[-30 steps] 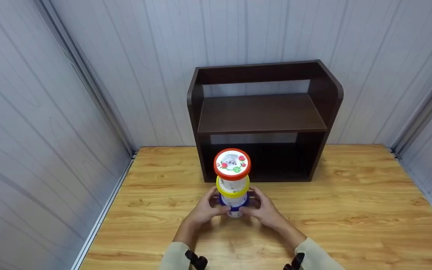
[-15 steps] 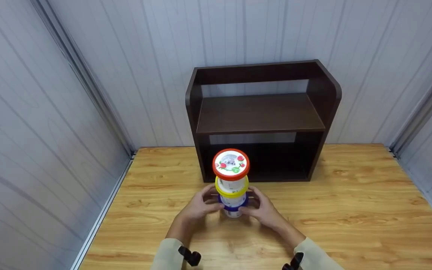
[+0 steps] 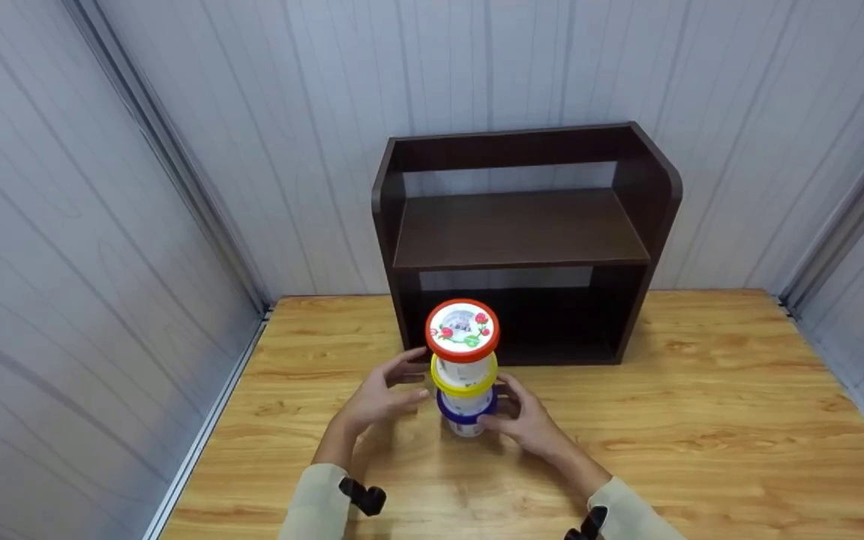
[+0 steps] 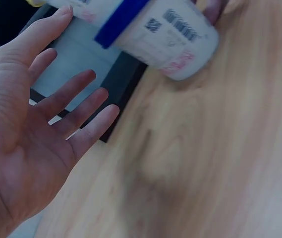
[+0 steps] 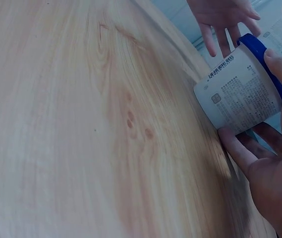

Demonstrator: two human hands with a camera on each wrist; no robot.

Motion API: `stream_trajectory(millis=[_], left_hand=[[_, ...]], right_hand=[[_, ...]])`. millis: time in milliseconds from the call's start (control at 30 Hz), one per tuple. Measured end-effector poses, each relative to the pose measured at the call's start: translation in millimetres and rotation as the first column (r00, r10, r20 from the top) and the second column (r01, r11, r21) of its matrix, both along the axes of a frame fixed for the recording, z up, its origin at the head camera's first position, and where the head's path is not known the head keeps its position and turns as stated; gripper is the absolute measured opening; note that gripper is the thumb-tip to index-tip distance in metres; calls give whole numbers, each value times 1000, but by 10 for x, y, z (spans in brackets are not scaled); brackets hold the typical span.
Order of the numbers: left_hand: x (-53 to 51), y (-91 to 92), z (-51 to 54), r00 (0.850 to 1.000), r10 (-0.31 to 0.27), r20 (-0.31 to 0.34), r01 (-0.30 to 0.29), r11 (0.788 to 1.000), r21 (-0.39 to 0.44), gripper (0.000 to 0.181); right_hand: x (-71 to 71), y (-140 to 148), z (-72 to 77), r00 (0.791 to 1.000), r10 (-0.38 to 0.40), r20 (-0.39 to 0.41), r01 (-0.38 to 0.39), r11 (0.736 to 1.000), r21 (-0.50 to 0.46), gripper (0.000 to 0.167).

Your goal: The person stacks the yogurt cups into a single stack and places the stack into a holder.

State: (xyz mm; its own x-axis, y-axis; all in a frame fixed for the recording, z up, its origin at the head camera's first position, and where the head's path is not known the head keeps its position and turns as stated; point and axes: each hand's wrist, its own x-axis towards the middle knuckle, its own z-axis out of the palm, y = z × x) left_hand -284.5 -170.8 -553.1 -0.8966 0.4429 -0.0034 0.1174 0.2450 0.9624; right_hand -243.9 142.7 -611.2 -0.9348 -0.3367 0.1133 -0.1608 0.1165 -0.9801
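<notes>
Three white tubs stand upright in a stack on the wooden table. The top tub (image 3: 463,330) has a red-rimmed lid with a flower print, the middle tub (image 3: 465,376) a yellow lid, the bottom tub (image 3: 466,427) a blue lid. My right hand (image 3: 529,424) holds the bottom tub from the right. In the right wrist view, its thumb lies on the blue lid (image 5: 260,64) and its fingers curve under the tub's side. My left hand (image 3: 376,394) is spread to the left of the stack, apart from it; the left wrist view shows its bare palm (image 4: 27,163).
A dark brown two-level shelf (image 3: 522,229) stands right behind the stack, against the panelled back wall (image 3: 327,150). Wooden table top (image 3: 739,420) extends to both sides. Pale side walls (image 3: 64,262) rise at left and right.
My left hand has let go of the bottom tub and moved away to the left, its fingers spreading. The right hand and the stack stay nearly where they were.
</notes>
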Motion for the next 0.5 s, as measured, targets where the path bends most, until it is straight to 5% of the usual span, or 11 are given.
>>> stream_trajectory(millis=[167, 500], left_hand=[[-45, -27, 104, 995, 27, -93, -27, 1000, -1, 74], [-135, -94, 398, 980, 103, -171, -96, 994, 45, 75]], right_hand=[[-2, 14, 5, 1000, 10, -29, -10, 1000, -13, 75], [17, 9, 32, 1000, -1, -16, 1, 1000, 6, 76]])
